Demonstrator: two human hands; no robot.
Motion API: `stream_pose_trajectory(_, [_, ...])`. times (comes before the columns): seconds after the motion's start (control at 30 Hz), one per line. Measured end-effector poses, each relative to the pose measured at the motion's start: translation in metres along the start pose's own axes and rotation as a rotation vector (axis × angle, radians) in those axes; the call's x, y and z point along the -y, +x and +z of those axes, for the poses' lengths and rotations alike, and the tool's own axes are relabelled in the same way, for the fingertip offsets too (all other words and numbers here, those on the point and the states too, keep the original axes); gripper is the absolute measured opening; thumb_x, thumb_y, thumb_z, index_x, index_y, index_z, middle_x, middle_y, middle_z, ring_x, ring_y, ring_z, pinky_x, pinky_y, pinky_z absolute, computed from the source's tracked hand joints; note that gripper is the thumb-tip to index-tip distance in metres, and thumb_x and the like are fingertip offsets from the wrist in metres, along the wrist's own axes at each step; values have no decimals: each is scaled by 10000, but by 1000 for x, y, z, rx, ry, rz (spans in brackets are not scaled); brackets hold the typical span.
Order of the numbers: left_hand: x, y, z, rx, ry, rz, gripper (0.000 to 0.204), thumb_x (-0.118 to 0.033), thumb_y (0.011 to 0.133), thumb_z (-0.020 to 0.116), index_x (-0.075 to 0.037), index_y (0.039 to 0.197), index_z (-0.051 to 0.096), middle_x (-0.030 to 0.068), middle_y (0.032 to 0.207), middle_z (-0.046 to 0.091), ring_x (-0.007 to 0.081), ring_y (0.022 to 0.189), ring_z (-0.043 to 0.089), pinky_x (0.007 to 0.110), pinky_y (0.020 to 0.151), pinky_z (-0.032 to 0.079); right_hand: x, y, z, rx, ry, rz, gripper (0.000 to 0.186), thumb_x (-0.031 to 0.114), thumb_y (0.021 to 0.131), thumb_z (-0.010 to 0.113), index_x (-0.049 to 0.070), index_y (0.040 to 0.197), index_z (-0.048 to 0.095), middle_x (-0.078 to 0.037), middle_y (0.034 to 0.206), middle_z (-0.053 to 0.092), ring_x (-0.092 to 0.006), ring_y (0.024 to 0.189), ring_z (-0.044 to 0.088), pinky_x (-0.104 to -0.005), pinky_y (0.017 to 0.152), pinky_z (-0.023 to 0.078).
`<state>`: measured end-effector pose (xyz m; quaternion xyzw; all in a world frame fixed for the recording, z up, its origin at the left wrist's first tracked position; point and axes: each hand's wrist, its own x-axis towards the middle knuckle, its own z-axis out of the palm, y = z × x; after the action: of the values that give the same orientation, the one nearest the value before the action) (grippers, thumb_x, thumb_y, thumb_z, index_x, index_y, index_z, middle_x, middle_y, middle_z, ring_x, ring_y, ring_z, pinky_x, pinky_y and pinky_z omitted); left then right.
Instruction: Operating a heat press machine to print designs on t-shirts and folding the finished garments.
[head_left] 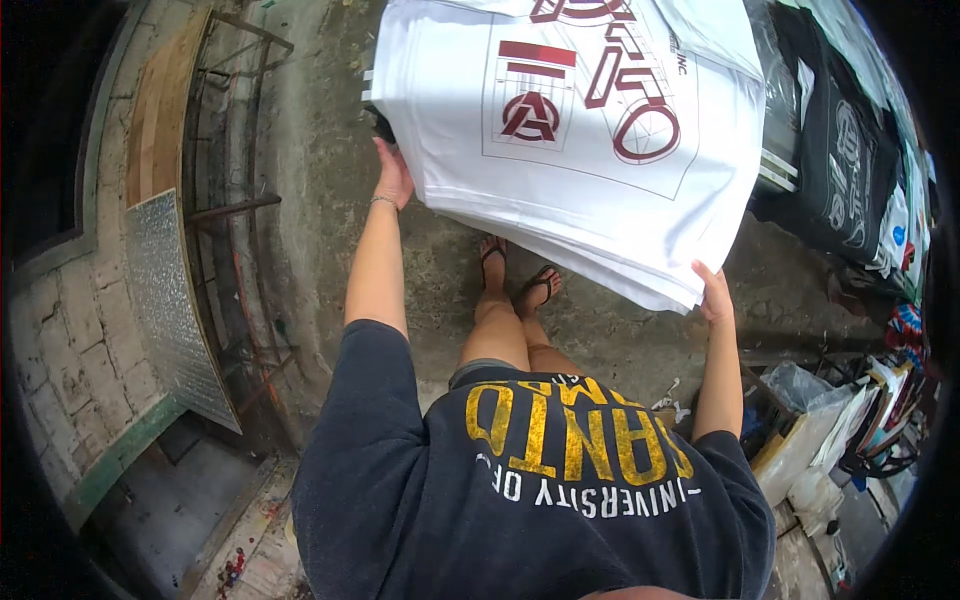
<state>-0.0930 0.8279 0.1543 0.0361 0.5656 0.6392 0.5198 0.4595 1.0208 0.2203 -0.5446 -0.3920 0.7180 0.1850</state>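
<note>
A white shirt (450, 130) with a dark red and grey print spreads out in front of me, with further white cloth layers showing below its near hem. At its near right corner my right hand (715, 292) is closed on the hem, thumb on top. My left hand (393, 178) is closed at the left edge of the shirt, where the cloth covers part of the fingers. Just beyond that hand a small black piece (381, 124) sticks out from under the cloth. What supports the shirt is hidden beneath it.
Black printed shirts (845, 150) lie to the right. Lower right, clear plastic (803, 385) and stacked flat boards (800, 440) crowd together. Along the left stands a rusty metal frame (235, 212) with a wooden panel (160, 125) and a silvery sheet (180, 300). Concrete floor (320, 190) lies underfoot.
</note>
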Motion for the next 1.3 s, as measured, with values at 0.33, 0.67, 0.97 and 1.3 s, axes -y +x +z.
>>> stream_pose_trajectory(0.33, [12, -19, 0, 139, 768, 78, 740, -400, 720, 757, 54, 1231, 473, 149, 1197, 553, 223, 1091, 525, 331, 911, 421, -26, 68, -12, 14, -79, -10, 553, 104, 795, 680, -27, 1266, 420, -103, 1211, 534, -202, 1123, 503, -321, 966, 377])
stream_pose_trajectory(0.67, [42, -95, 8, -122, 268, 37, 571, -161, 711, 668, 85, 1194, 491, 137, 1131, 563, 250, 1076, 523, 337, 917, 401, -27, 127, -9, -28, -31, -81, 750, 299, 751, 721, 18, 1353, 371, -124, 1321, 475, -234, 1286, 359, -346, 1077, 220])
stream_pose_trajectory(0.97, [18, -131, -11, -93, 148, -194, 359, -204, 785, 570, 75, 1009, 580, 169, 957, 640, 272, 886, 625, 357, 816, 491, 4, 103, 14, 47, -387, 104, 853, 451, 672, 774, -58, 1276, 454, -140, 1264, 524, -237, 1174, 476, -334, 997, 344])
stream_pose_trajectory(1.3, [-86, -194, 69, 20, -177, -331, 265, -202, 840, 530, 31, 935, 611, 142, 874, 660, 259, 808, 640, 380, 780, 520, 56, -73, 8, 4, 251, -32, 484, 194, 795, 683, -78, 1161, 520, -127, 1031, 624, -204, 911, 617, -320, 795, 490])
